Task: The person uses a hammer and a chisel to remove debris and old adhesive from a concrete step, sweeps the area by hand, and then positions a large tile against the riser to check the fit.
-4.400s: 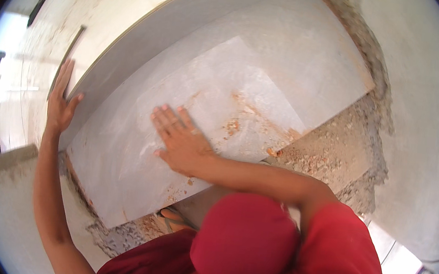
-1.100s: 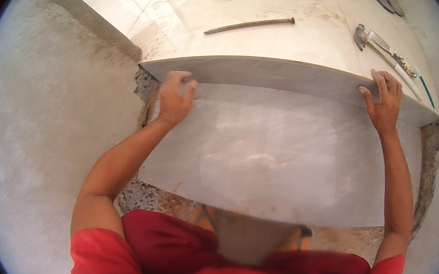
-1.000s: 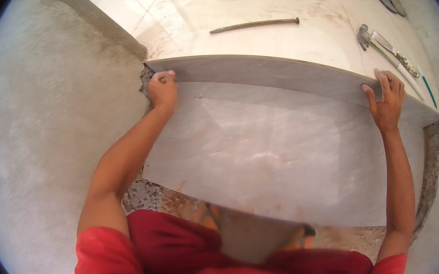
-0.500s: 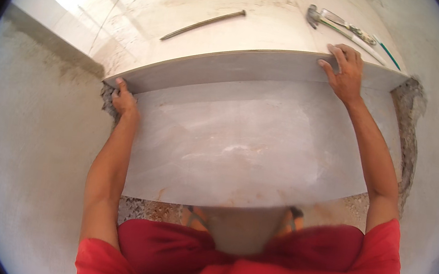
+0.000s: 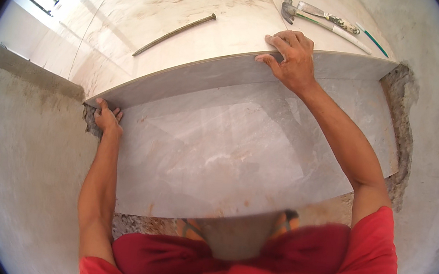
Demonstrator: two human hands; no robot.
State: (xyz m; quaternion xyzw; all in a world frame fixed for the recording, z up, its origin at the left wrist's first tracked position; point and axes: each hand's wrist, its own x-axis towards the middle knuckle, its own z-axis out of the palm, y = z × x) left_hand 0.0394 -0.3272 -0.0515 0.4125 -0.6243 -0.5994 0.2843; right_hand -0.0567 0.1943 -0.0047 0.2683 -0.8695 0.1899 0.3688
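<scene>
A long grey tile (image 5: 204,81) stands on edge as a step riser, along the back of a wide grey tile (image 5: 212,152) lying flat. At the riser's left end, my left hand (image 5: 107,117) grips it, thumb up near the top corner and fingers bent against the face. My right hand (image 5: 293,59) is over the riser's top edge right of the middle, with fingers on the far side and thumb in front. Whether the riser touches the flat tile all along its base I cannot tell.
On the pale upper floor lie a twisted metal rod (image 5: 174,34), a claw hammer (image 5: 327,26), a putty knife (image 5: 328,15) and a green pencil-like stick (image 5: 374,41). Plastered walls close in both sides, with broken masonry (image 5: 403,104) beside the tiles. My feet are below the front edge.
My right hand has slid left along the riser's top edge, its thumb now closer to the tile. My left hand stays at the left end. The view has turned somewhat.
</scene>
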